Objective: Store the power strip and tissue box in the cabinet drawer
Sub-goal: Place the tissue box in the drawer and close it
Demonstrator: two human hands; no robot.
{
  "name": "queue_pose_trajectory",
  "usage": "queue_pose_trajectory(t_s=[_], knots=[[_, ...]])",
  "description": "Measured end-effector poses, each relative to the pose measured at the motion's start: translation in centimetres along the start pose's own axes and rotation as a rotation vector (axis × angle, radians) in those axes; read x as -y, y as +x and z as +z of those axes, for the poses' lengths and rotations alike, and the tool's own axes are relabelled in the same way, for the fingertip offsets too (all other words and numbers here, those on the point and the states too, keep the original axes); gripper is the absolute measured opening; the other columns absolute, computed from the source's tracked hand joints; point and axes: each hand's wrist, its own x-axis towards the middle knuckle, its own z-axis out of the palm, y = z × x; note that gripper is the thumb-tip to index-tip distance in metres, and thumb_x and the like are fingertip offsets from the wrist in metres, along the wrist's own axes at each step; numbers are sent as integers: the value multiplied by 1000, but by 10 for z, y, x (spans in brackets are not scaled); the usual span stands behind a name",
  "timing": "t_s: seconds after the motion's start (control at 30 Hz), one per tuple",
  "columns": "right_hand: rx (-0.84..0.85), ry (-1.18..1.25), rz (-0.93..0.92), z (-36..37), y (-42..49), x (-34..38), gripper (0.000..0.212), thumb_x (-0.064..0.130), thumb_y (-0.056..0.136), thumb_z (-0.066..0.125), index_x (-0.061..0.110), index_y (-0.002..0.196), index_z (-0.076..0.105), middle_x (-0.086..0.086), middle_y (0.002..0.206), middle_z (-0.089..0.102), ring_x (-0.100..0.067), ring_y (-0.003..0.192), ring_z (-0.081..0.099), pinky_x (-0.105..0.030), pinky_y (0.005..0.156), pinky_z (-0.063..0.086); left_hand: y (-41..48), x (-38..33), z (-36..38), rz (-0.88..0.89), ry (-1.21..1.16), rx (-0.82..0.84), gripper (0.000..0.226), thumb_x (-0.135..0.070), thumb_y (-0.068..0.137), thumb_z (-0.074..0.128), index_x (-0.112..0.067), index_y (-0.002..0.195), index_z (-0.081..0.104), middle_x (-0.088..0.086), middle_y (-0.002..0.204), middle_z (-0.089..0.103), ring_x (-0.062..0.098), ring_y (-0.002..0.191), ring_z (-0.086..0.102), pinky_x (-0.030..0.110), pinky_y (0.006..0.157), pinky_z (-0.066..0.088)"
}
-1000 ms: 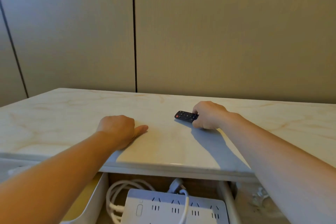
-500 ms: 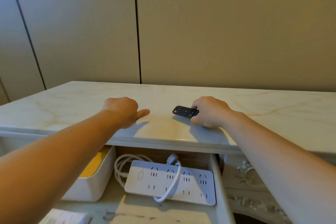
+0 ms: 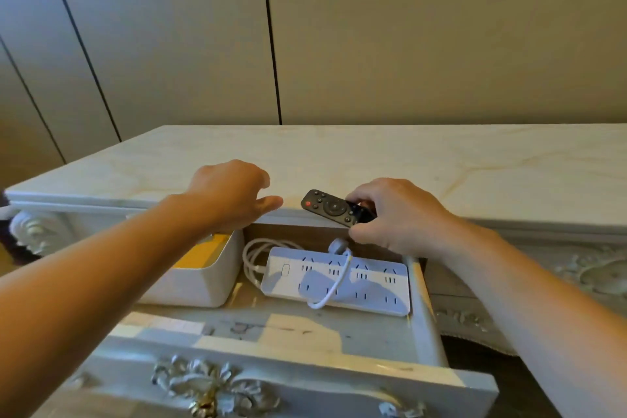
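Pinching remote (image 3: 334,207) at cabinet-top edge (image 3: 101,203), right hand (image 3: 397,214); left hand (image 3: 230,193) perhaps touching

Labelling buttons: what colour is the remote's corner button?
Red button on the black remote, head view.

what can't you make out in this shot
Head view:
- White tissue box with yellow top: left side hidden by the left forearm.
- Black remote control: rear end covered by fingers of the right hand.
- Back of the open drawer: hidden under the marble cabinet top.
- Left hand fingers: curled under its back, contact unclear.
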Motion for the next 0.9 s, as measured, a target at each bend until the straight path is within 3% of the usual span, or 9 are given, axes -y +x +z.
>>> queue_pose_trajectory(t_s=[0.13, 0.27, 0.4, 0.53, 0.63, 0.7, 0.77, 0.9], knots=[[63, 3, -47, 19, -22, 10, 29, 31, 75, 64, 28, 104, 65, 5, 90, 63, -20, 83, 60, -31, 66, 49, -32, -5, -3, -14, -64, 64, 44, -57, 88, 51, -28, 118, 62, -6, 108, 69, 15, 99, 62, 31, 79, 50], [139, -46, -87, 38, -32, 16, 32, 34, 75, 64, 29, 107, 65, 6, 96, 65, -20, 88, 60, -33, 72, 52, -60, -6, 4, 25, -104, 217, 27, -52, 89, 53, -27, 84, 65, -8, 78, 63, 9, 74, 59, 29, 72, 53], [198, -122, -147, 53, -35, 24, 22, 33, 78, 63, 26, 99, 65, 2, 91, 63, -22, 84, 56, -28, 56, 37, -71, 0, 17, 69, -116, 266, 26, -50, 88, 55, -27, 92, 68, -7, 88, 70, 9, 82, 64, 34, 79, 56], [322, -186, -132, 62, -34, 32, 31, 31, 79, 65, 25, 109, 64, -3, 99, 64, -24, 87, 55, -31, 64, 40, -79, 5, 23, 115, -152, 257, 26, -49, 87, 58, -32, 104, 68, -11, 96, 72, 7, 88, 66, 34, 79, 57], [476, -233, -129, 68, -33, 36, 22, 23, 82, 63, 19, 103, 66, -3, 88, 64, -19, 71, 54, -27, 51, 37, -84, 8, 21, 129, -183, 271, 24, -45, 87, 59, -32, 105, 69, -13, 99, 72, 5, 89, 65, 33, 82, 57], [531, -265, -128, 73, -31, 37, 6, 16, 85, 57, 16, 89, 62, -3, 77, 57, -17, 62, 48, -26, 48, 32, -86, 11, 19, 130, -203, 296, 21, -43, 89, 57, -34, 104, 69, -14, 99, 71, 2, 88, 63, 32, 83, 57], [555, -306, -130, 78, -29, 37, 15, 12, 87, 53, 16, 73, 51, -4, 70, 50, -19, 59, 44, -26, 49, 31, -89, 15, 17, 132, -211, 309, 22, -42, 90, 56, -33, 105, 69, -16, 100, 70, 0, 87, 62, 31, 84, 56], [613, -398, -126, 90, -27, 38, 33, 1, 89, 46, 14, 60, 37, -5, 64, 40, -18, 53, 35, -25, 49, 27, -92, 21, 14, 150, -193, 342, 23, -40, 91, 56, -32, 109, 68, -14, 104, 70, -1, 87, 60, 28, 86, 55]])
